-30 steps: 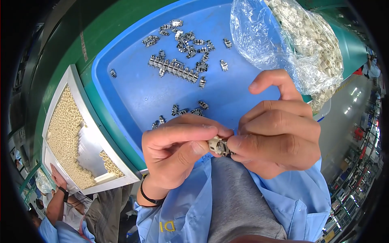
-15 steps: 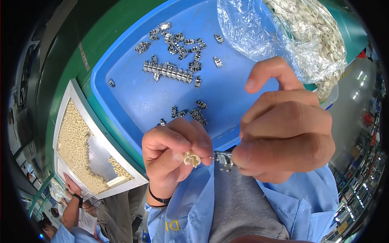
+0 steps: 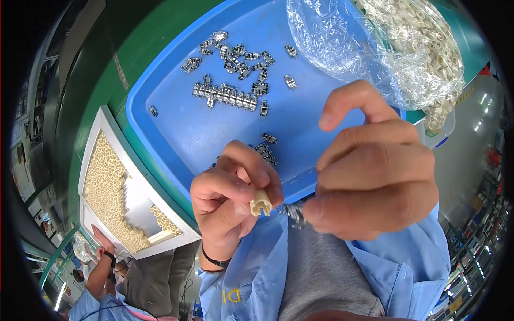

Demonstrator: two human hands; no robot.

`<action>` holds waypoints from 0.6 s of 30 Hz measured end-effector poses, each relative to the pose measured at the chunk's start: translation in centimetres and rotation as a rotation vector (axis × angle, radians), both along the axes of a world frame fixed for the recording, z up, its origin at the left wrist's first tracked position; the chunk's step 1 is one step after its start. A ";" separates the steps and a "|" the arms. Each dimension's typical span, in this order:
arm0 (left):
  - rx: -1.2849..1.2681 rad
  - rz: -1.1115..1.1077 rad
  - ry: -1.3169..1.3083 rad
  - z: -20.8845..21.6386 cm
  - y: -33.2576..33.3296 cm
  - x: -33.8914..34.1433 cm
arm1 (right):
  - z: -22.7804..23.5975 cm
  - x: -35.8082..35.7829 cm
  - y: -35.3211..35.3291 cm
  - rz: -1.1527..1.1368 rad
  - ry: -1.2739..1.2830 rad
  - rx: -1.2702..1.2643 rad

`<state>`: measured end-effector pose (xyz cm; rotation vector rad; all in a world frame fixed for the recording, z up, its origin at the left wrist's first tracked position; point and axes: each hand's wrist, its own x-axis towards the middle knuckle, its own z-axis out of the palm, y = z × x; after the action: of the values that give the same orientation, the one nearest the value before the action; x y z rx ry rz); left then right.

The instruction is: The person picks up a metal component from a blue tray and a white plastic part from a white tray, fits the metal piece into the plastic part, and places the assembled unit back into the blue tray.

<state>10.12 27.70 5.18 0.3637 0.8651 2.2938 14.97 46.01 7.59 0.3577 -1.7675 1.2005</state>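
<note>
Between thumb and fingers, my left hand (image 3: 227,195) pinches a small cream plastic sleeve (image 3: 261,204), its notched open end turned toward me. My right hand (image 3: 377,168) is closed on a short strip of shiny metal clips (image 3: 293,214), with its index finger crooked up and away. The strip's free end points left at the sleeve, close beside it; whether they touch I cannot tell. Both hands hover over the near edge of a blue tray (image 3: 176,142). Inside it lie several loose metal clips (image 3: 238,59) and a longer joined row of clips (image 3: 227,96).
Clear plastic bag (image 3: 342,48) holding many cream sleeves (image 3: 428,64) lies at the far right, overlapping the tray. To the left, a white-framed tray (image 3: 99,125) holds rows of cream pieces (image 3: 107,187) on the green table (image 3: 120,32). A co-worker's hand (image 3: 103,241) rests by its near corner.
My left hand has turned the sleeve so more of its length shows, and its index finger has lifted. The metal strip has tilted slightly. The co-worker's arm has shifted.
</note>
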 end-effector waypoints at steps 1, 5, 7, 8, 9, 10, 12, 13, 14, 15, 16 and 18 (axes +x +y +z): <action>0.016 -0.017 -0.035 -0.1 0.1 0.0 | 0.0 0.1 0.4 0.036 0.005 0.040; 0.056 -0.014 -0.054 -0.3 -0.2 0.0 | -0.1 -0.4 0.7 0.076 0.029 0.097; 0.060 0.020 -0.030 -0.2 -0.5 -0.3 | 0.1 -0.6 0.8 0.103 0.055 0.097; 0.070 0.018 -0.008 -0.3 -0.9 -0.9 | 0.0 -0.3 1.2 0.130 -0.032 0.137; 0.048 0.047 0.032 -0.3 -2.1 -1.5 | -0.6 -0.4 1.2 0.187 -0.098 0.154; 0.057 0.047 0.063 0.0 -2.6 -2.4 | 0.1 0.0 2.0 0.192 -0.175 0.188; 0.010 0.139 0.096 -0.3 -5.2 -3.6 | 0.6 0.6 2.5 0.181 -0.263 0.211; -0.051 0.209 0.124 1.2 -7.8 -2.8 | 0.7 1.1 2.0 0.192 -0.241 0.173; -0.077 0.254 0.107 1.2 -9.9 -2.7 | 0.2 1.2 1.8 0.184 -0.261 0.182; -0.081 0.310 0.128 1.3 -11.5 -3.0 | 0.0 1.6 2.3 0.145 -0.294 0.209; -0.099 0.449 0.106 1.7 -13.6 -3.3 | -0.3 1.6 2.6 0.196 -0.264 0.215; -0.195 0.723 0.089 2.2 -18.4 -3.2 | -1.1 1.4 3.0 0.197 -0.315 0.207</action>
<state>6.88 9.29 7.38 0.0607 1.4310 2.8125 16.41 48.96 6.46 0.4949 -2.1795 1.2665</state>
